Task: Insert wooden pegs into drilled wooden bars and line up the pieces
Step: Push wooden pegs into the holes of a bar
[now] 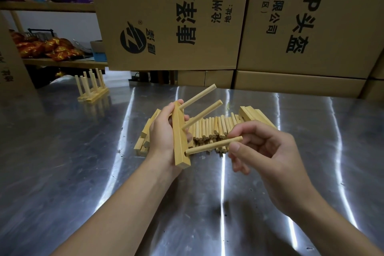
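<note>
Head view: left hand (pixel 164 131) clasps the drilled bar (pixel 180 139) mid-length, held above the steel table (pixel 83 151), two pegs seated. Right hand (pixel 264 151) pinches a third peg (pixel 214 145) by its right end, tip at the near hole. Both pieces look light, stiff, smooth; gripping the peg nearer its tip should steady it.

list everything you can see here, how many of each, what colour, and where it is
wooden bar: one, pale wood, upright in the left hand
inserted pegs: two, pale wood, sticking out of the bar's upper holes
loose peg: one, pale wood, in the right hand, tip at the bar's lowest hole
peg pile: many, pale wood, on the table behind the hands
spare bars: several, pale wood, either end of the pile
finished pieces: a few, pale wood, far left of the table
metal table: one, silver
cardboard boxes: several, brown, behind the table
left hand: grip closed on the bar
right hand: grip pinching the peg
</note>
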